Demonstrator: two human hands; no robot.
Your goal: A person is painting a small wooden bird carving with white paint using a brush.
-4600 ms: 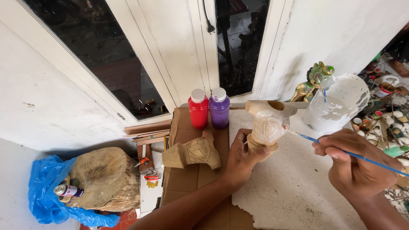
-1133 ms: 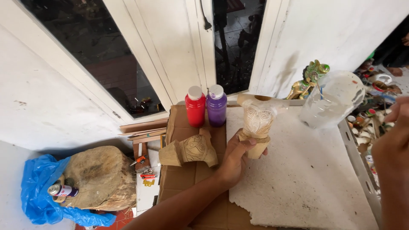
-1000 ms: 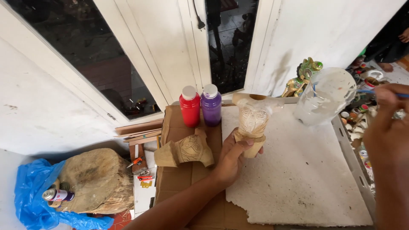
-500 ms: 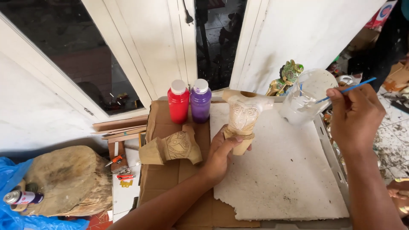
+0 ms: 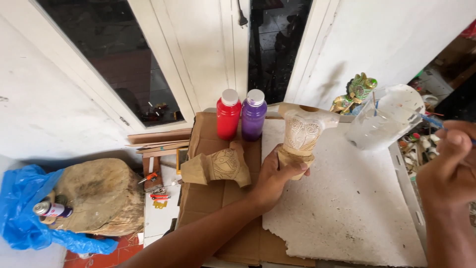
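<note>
- My left hand [image 5: 277,173] has its grip clenched round the foot of the carved wooden figure [image 5: 301,136], holding it upright on the white foam sheet [image 5: 347,203] that covers this end of the tabletop.
- My right hand [image 5: 448,166] is raised to the right of that grip, fingers pinched on a thin blue-handled brush [image 5: 432,120]; its far end runs into the clear plastic water cup [image 5: 384,119], though I cannot see the bristles.
- The cup stands just right of the figure's broad top, apart from it. Behind the cup sits a small figurine [image 5: 356,92] painted green and gold.
- Left of my holding grip, a second bare carving [image 5: 218,167] lies on flattened cardboard [image 5: 208,198], and beyond it the red paint bottle [image 5: 228,114] and purple paint bottle [image 5: 254,115] stand side by side, touching, caps on.
- I judge this to be the brush-wetting or rinsing step: the figure shows bare wood, no colour on it yet.
- The next move, as I judge it, calls for my left grip to keep the piece from rocking while my right brings the brush across without knocking the cup, and for a bottle to be uncapped if colour is wanted.
</note>
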